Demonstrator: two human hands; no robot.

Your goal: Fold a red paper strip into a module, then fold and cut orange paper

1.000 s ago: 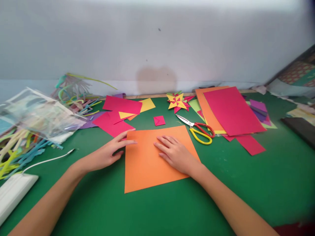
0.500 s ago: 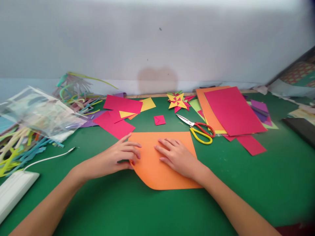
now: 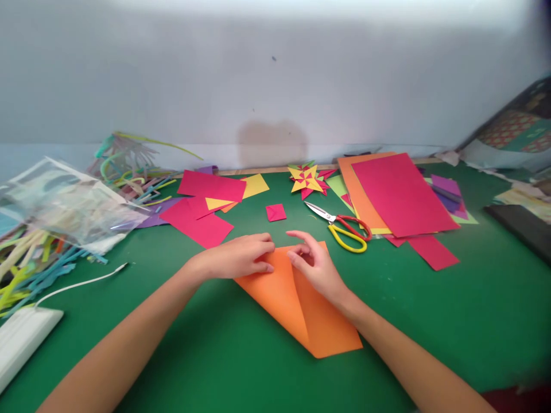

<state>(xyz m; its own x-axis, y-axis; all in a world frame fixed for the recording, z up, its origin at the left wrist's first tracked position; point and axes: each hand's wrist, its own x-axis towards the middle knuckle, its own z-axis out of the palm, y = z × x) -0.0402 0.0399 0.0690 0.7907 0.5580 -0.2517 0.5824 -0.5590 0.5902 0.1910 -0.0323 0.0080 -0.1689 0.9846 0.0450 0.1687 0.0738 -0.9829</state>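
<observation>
While the left hand [image 3: 243, 255]—thumb parted—touches the orange sheet [image 3: 282, 292], the half-curled right hand [image 3: 319, 271] overlies it, both grips unclear.

One left hand [image 3: 241, 256] and one right hand [image 3: 317, 269] are over one orange sheet [image 3: 275, 304], with one pink square [image 3: 276, 212] and one layered star [image 3: 307, 180] beyond their grip, one pair of scissors [image 3: 329, 218] right, one white block [image 3: 30, 341] far left.

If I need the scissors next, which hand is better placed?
Probably your right hand: it's nearer the scissors, off the far right corner of the orange paper; your left hand is farther away.
</observation>
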